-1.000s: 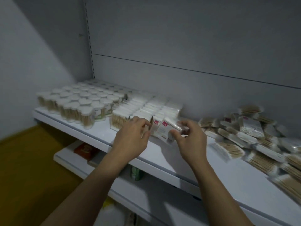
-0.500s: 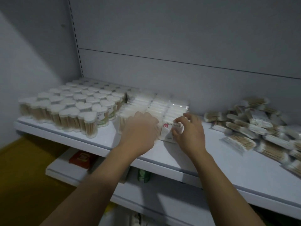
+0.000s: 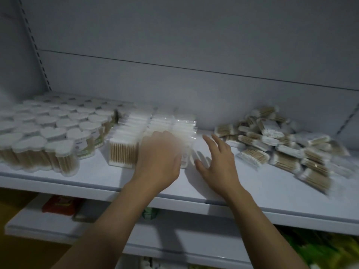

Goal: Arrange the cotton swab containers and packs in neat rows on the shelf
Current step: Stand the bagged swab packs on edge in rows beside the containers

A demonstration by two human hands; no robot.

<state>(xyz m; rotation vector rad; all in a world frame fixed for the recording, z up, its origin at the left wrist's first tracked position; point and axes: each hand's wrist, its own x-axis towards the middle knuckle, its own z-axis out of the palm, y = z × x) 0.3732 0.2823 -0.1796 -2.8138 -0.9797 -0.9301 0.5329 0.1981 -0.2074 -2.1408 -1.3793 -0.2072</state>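
Note:
On the white shelf (image 3: 242, 187), clear swab containers with white lids (image 3: 48, 133) stand in rows at the left. Beside them, flat swab packs (image 3: 165, 123) stand upright in three rows. My left hand (image 3: 158, 158) rests flat against the front of the middle and right rows, covering the front packs. Just right of the rows, my right hand (image 3: 215, 162) hovers over the bare shelf with fingers spread and nothing in it. A loose, untidy pile of swab packs (image 3: 287, 146) lies at the right.
The grey back wall rises behind the shelf. A lower shelf (image 3: 58, 230) holds a red box (image 3: 60, 203) and a green item (image 3: 149, 213). Yellow-green goods (image 3: 320, 251) show at the bottom right. Yellow floor lies at the left.
My right hand let go of the pack it set at the front of the right row and drew off to the right, opening. The camera view shifted right and nearer.

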